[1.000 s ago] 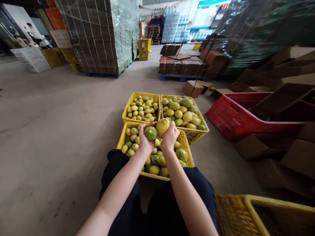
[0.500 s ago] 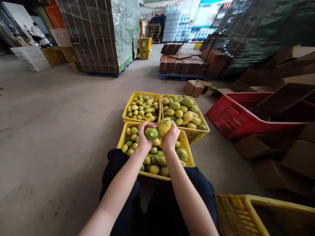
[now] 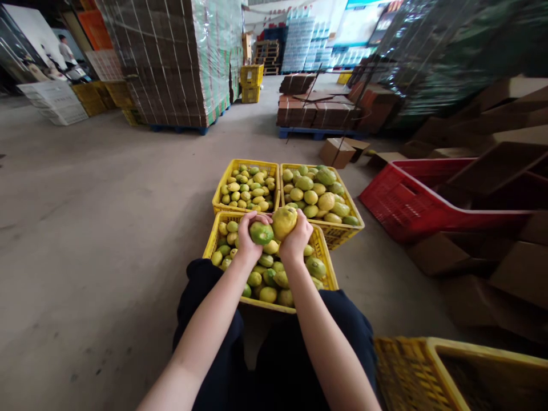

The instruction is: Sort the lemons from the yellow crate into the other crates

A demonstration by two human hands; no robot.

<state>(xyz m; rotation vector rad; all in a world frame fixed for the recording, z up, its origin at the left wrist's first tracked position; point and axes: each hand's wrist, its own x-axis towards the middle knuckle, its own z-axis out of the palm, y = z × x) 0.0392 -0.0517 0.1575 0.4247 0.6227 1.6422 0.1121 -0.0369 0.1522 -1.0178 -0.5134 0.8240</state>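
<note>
My left hand (image 3: 249, 235) is closed round a green lemon (image 3: 261, 233). In my right hand (image 3: 298, 236) is a larger yellow lemon (image 3: 285, 222), held close beside the green one. Both hands are above the near yellow crate (image 3: 329, 264), which holds many green and yellow lemons and stands between my knees. Behind it on the left, a second yellow crate (image 3: 217, 201) contains smaller lemons. The yellow crate at the back right (image 3: 358, 221) carries bigger fruit.
To the right stands a red crate (image 3: 387, 202) among open cardboard boxes (image 3: 454, 254). Another yellow crate (image 3: 406, 371) sits at the lower right. Farther off are a wrapped pallet stack (image 3: 166, 63), flattened cartons on a blue pallet (image 3: 314, 135), and a person (image 3: 66, 52) at far left.
My left hand has shifted very slightly left with the green lemon. My right hand keeps its hold on the yellow one. The distant person has changed posture.
</note>
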